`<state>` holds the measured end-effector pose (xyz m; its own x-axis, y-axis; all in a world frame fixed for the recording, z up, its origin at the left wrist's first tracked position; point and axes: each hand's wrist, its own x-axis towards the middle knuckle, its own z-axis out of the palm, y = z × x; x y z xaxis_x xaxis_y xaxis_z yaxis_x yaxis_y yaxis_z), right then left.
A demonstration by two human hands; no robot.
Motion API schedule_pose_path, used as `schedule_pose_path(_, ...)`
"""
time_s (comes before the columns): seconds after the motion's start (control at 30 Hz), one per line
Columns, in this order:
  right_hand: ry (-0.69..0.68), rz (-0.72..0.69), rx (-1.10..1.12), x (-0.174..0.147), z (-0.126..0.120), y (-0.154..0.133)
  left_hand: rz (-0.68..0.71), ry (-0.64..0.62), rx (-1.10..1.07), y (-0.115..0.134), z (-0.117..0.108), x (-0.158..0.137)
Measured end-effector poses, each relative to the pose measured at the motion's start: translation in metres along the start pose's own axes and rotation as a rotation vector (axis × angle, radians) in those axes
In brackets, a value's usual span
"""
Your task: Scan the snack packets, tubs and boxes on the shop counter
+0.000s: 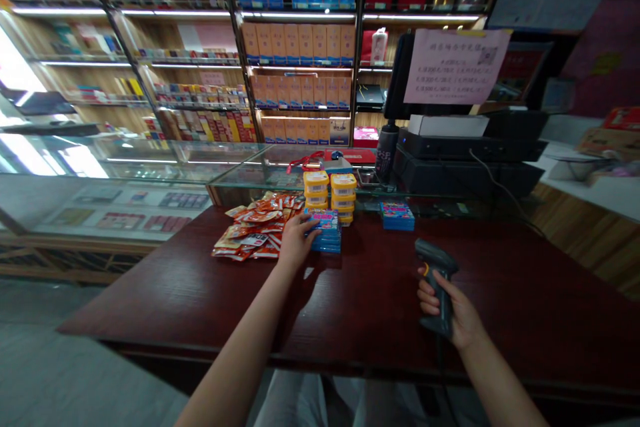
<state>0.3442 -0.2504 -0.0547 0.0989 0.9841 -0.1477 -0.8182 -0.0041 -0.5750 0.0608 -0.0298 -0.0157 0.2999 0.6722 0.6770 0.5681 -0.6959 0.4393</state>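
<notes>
My right hand (453, 310) is wrapped round the handle of a dark grey barcode scanner (437, 263), held above the dark red-brown table with a finger near its yellow trigger. My left hand (296, 241) is at the left side of a stack of blue packs (327, 240), its fingers over the top pack and its thumb against the near side. Left of that hand lies a heap of orange-and-white snack packets (255, 227). Two stacks of yellow-lidded tubs (343, 192) stand just behind the blue packs.
A smaller pile of blue packs (397, 215) sits farther right. Behind it are a monitor with a pink paper sign (455, 70) and black till equipment (465, 170). The scanner's cord (441, 373) runs down past the table's front edge. Glass counters (145, 203) and lit shelves stand beyond.
</notes>
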Motion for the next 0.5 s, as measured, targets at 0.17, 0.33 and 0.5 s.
schedule_pose_path(0.17,0.01,-0.004,-0.032,0.003,-0.001,0.003,0.064,0.061,0.114,0.015,-0.003,-0.004)
schedule_pose_path(0.33,0.029,-0.005,-0.091,0.008,0.001,0.005,0.257,0.082,0.135,0.061,0.013,-0.004)
schedule_pose_path(0.5,0.064,-0.001,-0.083,0.012,0.003,0.004,0.39,-0.203,0.048,0.097,0.07,0.006)
